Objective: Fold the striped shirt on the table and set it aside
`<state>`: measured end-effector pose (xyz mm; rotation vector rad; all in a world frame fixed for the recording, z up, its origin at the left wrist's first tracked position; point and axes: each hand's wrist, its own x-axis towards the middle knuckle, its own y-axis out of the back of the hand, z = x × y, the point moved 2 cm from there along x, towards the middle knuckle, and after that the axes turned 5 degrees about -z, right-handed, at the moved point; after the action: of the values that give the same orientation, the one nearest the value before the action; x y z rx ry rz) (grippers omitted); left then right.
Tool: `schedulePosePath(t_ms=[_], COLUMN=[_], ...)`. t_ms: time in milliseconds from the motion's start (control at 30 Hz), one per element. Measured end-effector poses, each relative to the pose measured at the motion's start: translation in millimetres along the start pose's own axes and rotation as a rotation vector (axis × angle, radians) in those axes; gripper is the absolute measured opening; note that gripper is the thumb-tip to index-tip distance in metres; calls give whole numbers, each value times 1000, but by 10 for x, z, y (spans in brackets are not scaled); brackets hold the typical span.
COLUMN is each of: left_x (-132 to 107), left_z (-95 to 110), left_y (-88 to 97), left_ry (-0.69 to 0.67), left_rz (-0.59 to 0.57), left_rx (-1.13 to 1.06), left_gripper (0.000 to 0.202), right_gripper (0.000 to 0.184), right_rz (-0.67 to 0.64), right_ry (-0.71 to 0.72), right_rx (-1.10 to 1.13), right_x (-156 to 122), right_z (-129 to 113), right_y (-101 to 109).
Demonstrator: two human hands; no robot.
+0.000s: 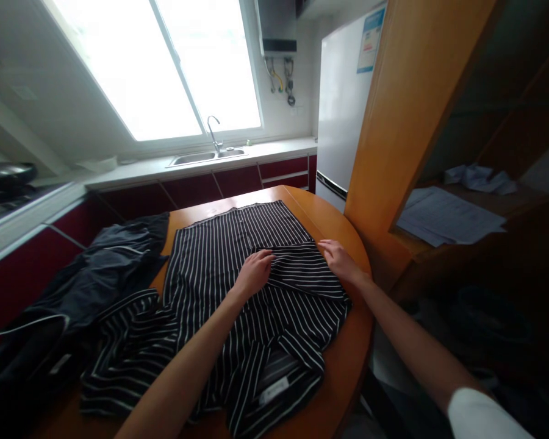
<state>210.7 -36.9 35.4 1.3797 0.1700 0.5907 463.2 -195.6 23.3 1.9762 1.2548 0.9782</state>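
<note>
A black shirt with white stripes lies spread on the wooden table, its collar and pale label towards me. The sleeve on the right is folded inward across the body of the shirt. My left hand is on the end of that folded sleeve near the shirt's middle, its fingers closed on the cloth. At the shirt's right edge, my right hand has its fingers stretched out, touching the fold of the sleeve. The other sleeve lies crumpled to the left.
Dark clothes are heaped on the left side of the round wooden table. Beyond it stand a counter with a sink and a white fridge. Papers lie on a wooden shelf at right.
</note>
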Motion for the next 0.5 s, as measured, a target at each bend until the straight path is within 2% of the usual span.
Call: schedulePosePath(t_ms=[67, 133, 233, 367, 500], left_x=[45, 35, 5, 111, 305], left_z=[-117, -295, -565, -795, -884], left_y=[-42, -43, -7, 20, -7], left_ry=[144, 335, 560, 645, 653], left_rz=[36, 53, 10, -60, -90], left_rx=[58, 90, 28, -162, -284], left_gripper=[37, 37, 39, 30, 24], right_gripper=[49, 53, 59, 62, 62], right_rz=[-126, -222, -253, -229, -232], right_ry=[-20, -51, -99, -115, -110], right_rx=[-98, -180, -243, -265, -271], right_x=[240, 356, 376, 342, 343], right_z=[-40, -44, -1, 39, 40], right_y=[-191, -366, -532, -583, -578])
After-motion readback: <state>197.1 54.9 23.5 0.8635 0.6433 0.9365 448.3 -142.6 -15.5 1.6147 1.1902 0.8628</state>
